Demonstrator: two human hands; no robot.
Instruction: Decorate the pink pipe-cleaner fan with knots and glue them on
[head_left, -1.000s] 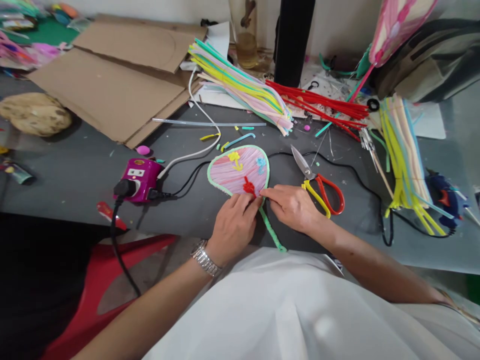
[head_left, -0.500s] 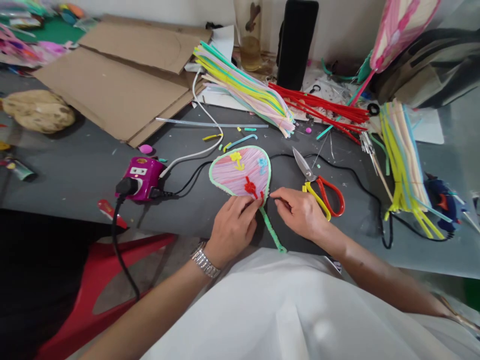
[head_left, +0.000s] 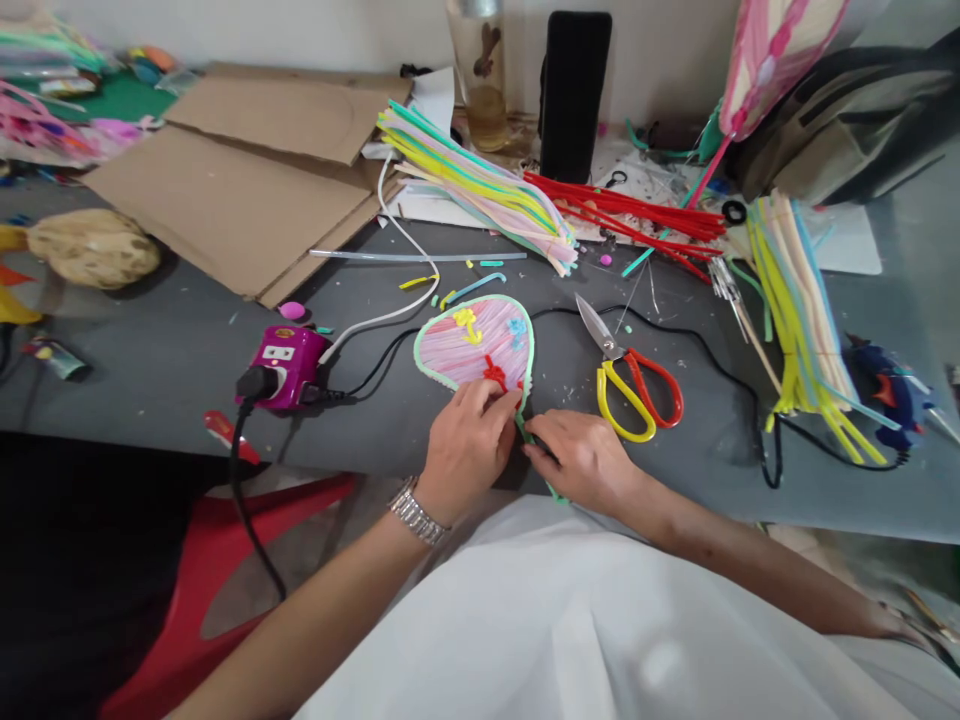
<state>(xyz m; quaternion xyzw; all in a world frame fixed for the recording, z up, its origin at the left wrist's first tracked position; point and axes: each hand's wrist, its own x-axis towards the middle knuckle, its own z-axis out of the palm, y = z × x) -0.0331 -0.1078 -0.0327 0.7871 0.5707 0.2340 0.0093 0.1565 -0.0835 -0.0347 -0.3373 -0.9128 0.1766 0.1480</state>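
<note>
A hand fan (head_left: 450,350) of pink and lilac pipe cleaners with a green border lies on the grey table. It bears a yellow flower (head_left: 466,322), a light blue flower (head_left: 517,332) and a red flower (head_left: 493,370). My left hand (head_left: 466,430) is closed over the fan's lower edge, its thumb and fingers pinching at the red flower's stem. Around the top of the green handle (head_left: 556,494) close the fingers of my right hand (head_left: 581,455); they cover most of it. Scissors (head_left: 628,385) with red and yellow grips lie open beyond my right hand.
Pipe cleaner bundles, one multicoloured (head_left: 480,190), one red (head_left: 637,215) and one yellow and cream (head_left: 802,320), lie behind and right. A purple power adapter (head_left: 289,365) and cardboard (head_left: 232,210) are left. A phone (head_left: 576,95) stands at the back; a glue gun (head_left: 896,395) lies far right.
My right hand has moved left and toward me, from beside the fan's edge onto the green handle. My left hand stays at the fan's lower edge. The view has shifted slightly.
</note>
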